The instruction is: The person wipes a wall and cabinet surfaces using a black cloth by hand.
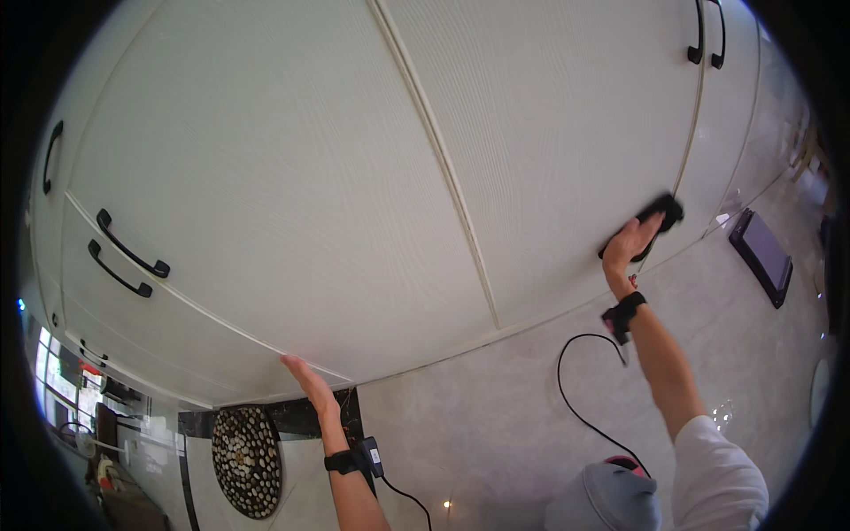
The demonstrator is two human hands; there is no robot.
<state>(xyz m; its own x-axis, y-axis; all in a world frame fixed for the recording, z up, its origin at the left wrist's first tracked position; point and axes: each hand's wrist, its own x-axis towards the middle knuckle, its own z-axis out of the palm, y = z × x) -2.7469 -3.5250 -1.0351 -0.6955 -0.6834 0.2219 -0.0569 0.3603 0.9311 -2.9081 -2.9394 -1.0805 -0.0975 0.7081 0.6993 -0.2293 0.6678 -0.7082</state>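
My right hand point(632, 244) presses flat on a blurred black cloth point(669, 207). The cloth lies against the lower right part of a white wood-grain cabinet door point(551, 166), close to the seam with a narrower panel. My left hand point(312, 388) is seen edge-on, holding nothing, with its fingertips at the lower left part of another white door point(279, 199). A raised vertical strip point(435, 143) runs between the two large doors. Each wrist wears a black strap, the left one bearing a small device point(372, 456) with a cable.
Black bar handles point(133, 244) stick out from the doors. An oval pebble-patterned mat point(247, 461) lies at lower left, beside a dark floor border. A flat black-framed rectangular object point(762, 257) rests on the glossy tiles point(465, 411) at right. A black cable point(561, 378) loops near my right arm.
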